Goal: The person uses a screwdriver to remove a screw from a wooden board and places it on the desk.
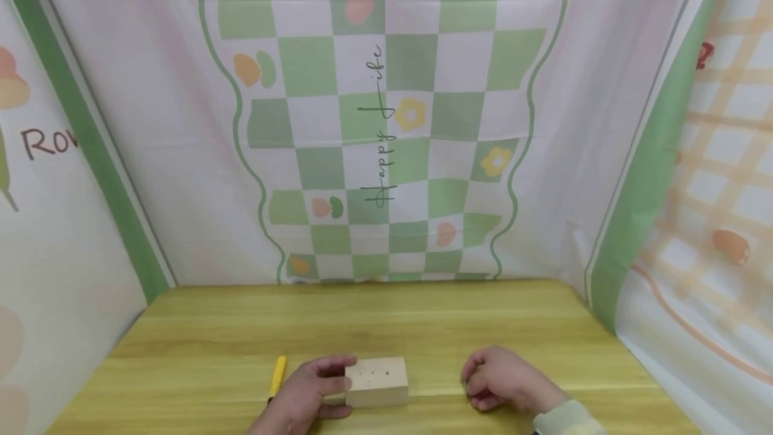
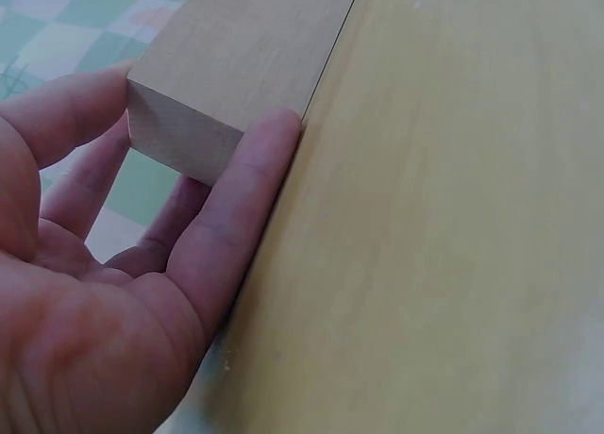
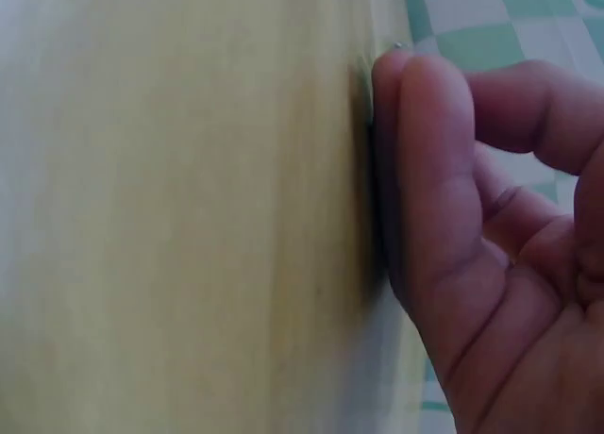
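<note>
A pale wooden block (image 1: 377,391) lies on the table, with several small dark spots on its upper face. My left hand (image 1: 304,391) holds its left end, fingers and thumb set around the corners. In the left wrist view the fingertips press the block (image 2: 236,57) from several sides. To the right, apart from the block, my right hand (image 1: 498,381) is low over the table and pinches a thin, nail-like metal piece (image 1: 466,391). Only its small shiny tip (image 3: 398,46) shows past the fingertips in the right wrist view; the fingers hide most of it.
A yellow-handled tool (image 1: 278,374) lies left of my left hand, its lower end partly hidden by that hand. The wooden table (image 1: 362,321) reaches back to a green-and-white checked cloth (image 1: 410,173). Cloth hangings (image 1: 634,220) flank both sides.
</note>
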A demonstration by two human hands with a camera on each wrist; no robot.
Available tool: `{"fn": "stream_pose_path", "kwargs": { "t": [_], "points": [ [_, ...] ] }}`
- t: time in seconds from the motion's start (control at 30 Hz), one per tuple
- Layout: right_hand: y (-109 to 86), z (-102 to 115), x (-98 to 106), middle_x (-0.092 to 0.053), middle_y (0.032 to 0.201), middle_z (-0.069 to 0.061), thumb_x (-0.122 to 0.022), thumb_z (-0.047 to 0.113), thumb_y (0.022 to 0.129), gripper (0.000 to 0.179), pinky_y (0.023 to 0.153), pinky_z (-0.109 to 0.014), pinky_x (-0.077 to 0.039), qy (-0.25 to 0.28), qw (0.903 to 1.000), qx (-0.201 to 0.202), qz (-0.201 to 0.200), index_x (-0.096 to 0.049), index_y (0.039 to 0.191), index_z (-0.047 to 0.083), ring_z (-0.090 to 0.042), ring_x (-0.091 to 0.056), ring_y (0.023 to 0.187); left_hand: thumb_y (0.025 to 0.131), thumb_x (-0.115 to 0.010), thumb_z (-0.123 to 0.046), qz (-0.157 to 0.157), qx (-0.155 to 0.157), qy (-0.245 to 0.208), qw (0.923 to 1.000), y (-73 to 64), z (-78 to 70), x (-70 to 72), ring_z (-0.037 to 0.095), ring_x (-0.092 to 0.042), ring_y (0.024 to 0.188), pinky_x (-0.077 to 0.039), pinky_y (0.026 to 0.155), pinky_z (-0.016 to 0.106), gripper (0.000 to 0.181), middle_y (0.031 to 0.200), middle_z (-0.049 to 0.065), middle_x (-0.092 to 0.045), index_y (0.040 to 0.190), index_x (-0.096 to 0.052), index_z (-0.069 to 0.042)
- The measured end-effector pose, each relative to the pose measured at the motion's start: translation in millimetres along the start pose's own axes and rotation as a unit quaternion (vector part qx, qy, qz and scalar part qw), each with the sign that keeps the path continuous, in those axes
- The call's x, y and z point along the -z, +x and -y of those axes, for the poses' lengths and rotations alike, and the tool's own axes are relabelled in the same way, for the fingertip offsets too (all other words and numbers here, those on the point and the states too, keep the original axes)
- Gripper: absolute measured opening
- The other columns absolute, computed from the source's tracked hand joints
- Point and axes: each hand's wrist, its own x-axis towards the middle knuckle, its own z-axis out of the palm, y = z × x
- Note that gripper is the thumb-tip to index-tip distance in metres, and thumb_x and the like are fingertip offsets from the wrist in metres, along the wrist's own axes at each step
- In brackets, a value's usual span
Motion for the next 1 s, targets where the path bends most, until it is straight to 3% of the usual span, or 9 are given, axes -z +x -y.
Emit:
{"fn": "stream_pose_path", "kwargs": {
  "t": [0.1,0.23,0.53,1.0],
  "points": [
    [-3.0,4.5,-5.6,-0.062,0.068,-0.011,-0.064,-0.009,0.069,0.020,0.052,-0.031,-0.057,-0.041,0.9989,0.006,-0.020,-0.062,0.088,-0.005,-0.019,-0.062,0.058,0.093,-0.068,-0.004,0.001,-0.004,-0.001,1.0000,-0.4,0.5,-0.3,0.028,-0.064,0.097,-0.060,0.078,0.044,0.041,0.122,0.014,-0.057,0.132,-0.061,-0.001],
    [-4.4,6.7,-7.0,-0.062,0.067,-0.012,-0.065,-0.010,0.070,0.019,0.052,-0.031,-0.057,-0.051,0.9984,0.004,-0.025,-0.063,0.088,-0.005,-0.019,-0.062,0.058,0.093,-0.068,-0.003,0.004,-0.007,-0.003,1.0000,-1.2,0.3,-0.9,0.028,-0.064,0.097,-0.060,0.078,0.044,0.040,0.121,0.014,-0.057,0.132,-0.061,-0.001],
    [-3.7,3.6,-1.3,-0.064,0.073,-0.013,-0.067,-0.005,0.081,0.015,0.055,-0.032,-0.058,-0.014,0.9997,-0.014,-0.012,-0.063,0.095,-0.006,-0.020,-0.063,0.061,0.093,-0.068,-0.005,0.011,-0.008,-0.006,0.9999,-3.1,-1.4,-1.7,0.028,-0.064,0.097,-0.060,0.079,0.044,0.041,0.121,0.014,-0.057,0.133,-0.060,0.000],
    [-5.2,2.2,-0.1,-0.064,0.079,-0.012,-0.062,0.007,0.090,0.015,0.057,-0.031,-0.058,0.048,0.9986,-0.022,0.001,-0.061,0.098,-0.006,-0.019,-0.063,0.063,0.093,-0.069,-0.005,0.014,-0.005,-0.005,0.9999,-4.3,-2.4,0.1,0.028,-0.064,0.097,-0.060,0.079,0.043,0.041,0.120,0.014,-0.057,0.132,-0.060,0.001]
  ]
}}
